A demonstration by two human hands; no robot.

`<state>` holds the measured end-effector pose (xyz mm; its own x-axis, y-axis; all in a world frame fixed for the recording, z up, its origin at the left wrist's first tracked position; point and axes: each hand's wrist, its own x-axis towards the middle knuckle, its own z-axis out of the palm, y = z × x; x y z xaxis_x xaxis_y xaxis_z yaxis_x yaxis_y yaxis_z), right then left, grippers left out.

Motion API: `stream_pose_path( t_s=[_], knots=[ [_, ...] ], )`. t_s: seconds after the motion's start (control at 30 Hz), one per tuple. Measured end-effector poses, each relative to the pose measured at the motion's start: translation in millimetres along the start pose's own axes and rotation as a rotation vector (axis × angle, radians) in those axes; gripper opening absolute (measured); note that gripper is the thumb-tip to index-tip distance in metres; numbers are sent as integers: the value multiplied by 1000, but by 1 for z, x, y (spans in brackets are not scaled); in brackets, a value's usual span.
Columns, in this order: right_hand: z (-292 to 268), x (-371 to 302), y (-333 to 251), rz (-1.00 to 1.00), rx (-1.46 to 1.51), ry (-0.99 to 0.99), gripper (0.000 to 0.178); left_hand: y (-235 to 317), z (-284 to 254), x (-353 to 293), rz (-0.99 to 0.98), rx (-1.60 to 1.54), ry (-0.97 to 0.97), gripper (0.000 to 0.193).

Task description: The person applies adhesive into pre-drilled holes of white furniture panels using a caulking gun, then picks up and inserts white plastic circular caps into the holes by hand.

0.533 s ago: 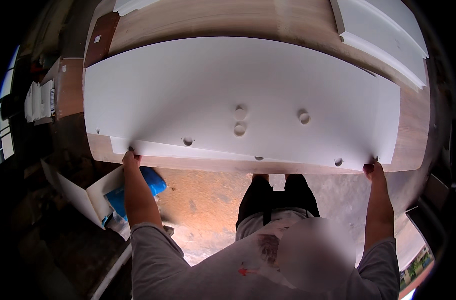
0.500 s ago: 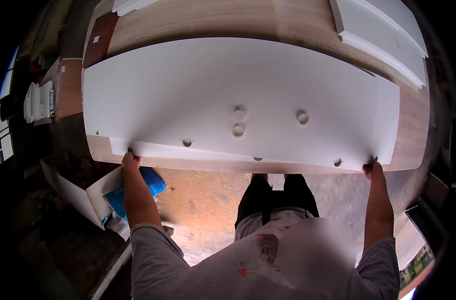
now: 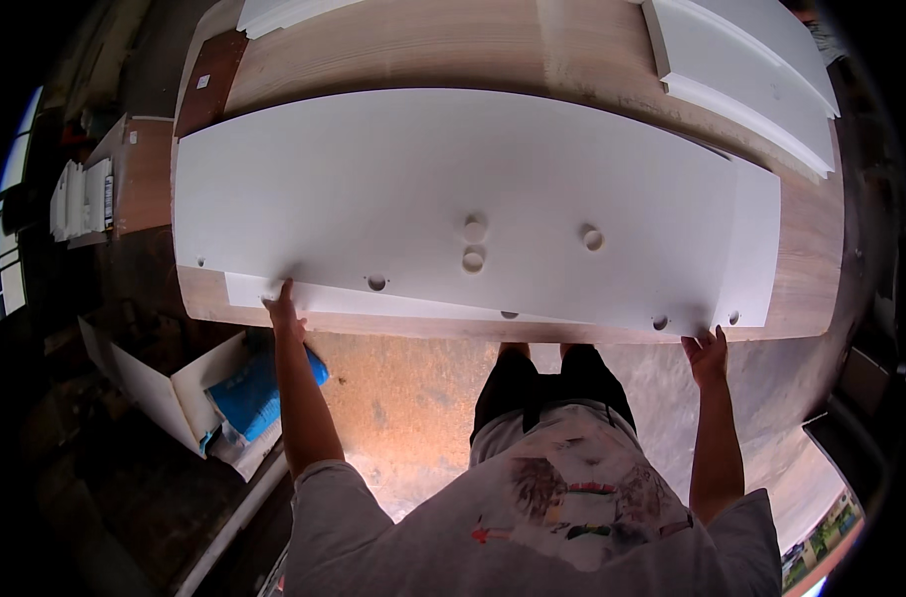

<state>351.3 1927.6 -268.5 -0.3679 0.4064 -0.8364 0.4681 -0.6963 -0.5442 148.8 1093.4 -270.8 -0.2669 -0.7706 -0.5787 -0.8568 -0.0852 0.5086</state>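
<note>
Two long white panels lie stacked on a wood-toned worktable. The upper panel (image 3: 354, 179) has round holes along its near edge, and the lower panel (image 3: 344, 300) sticks out beneath it at the near side and right. My left hand (image 3: 286, 306) touches the near edges at the left, index finger stretched out and thumb apart. At the right, my right hand (image 3: 708, 356) rests its spread fingertips on the near edge, between two holes. Three small round white pieces sit on the upper panel: two close together, including a near round piece (image 3: 473, 260), and a separate round piece (image 3: 592, 237).
The worktable (image 3: 806, 249) shows around the panels. More white panels (image 3: 741, 70) lie at its far right, and a white piece (image 3: 284, 12) at the far left. On the floor at left stands an open box (image 3: 165, 388) beside a blue bag (image 3: 264, 393).
Both hands have shifted inward along the near edge, the left hand to the right and the right hand to the left. Their pinching grips have loosened. A hole near the right corner now shows.
</note>
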Motion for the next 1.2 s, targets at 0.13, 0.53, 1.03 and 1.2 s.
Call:
stream_pose_path(
  t_s=[0.13, 0.53, 1.03, 1.2],
  knots=[
    [56, -32, 34, 139, 61, 121, 56, -19, 4, -28, -10, -196, -92, 101],
    [106, -16, 80, 159, -164, 52, 33, -61, 94, -133, 229, -125, -113, 104],
    [31, 21, -7, 66, -276, 229, 23, -69, 76, -86, -104, -411, -312, 43],
    [-9, 48, -49, -12, -335, 358, 31, -77, 50, -56, -149, -453, -243, 44]
  ],
)
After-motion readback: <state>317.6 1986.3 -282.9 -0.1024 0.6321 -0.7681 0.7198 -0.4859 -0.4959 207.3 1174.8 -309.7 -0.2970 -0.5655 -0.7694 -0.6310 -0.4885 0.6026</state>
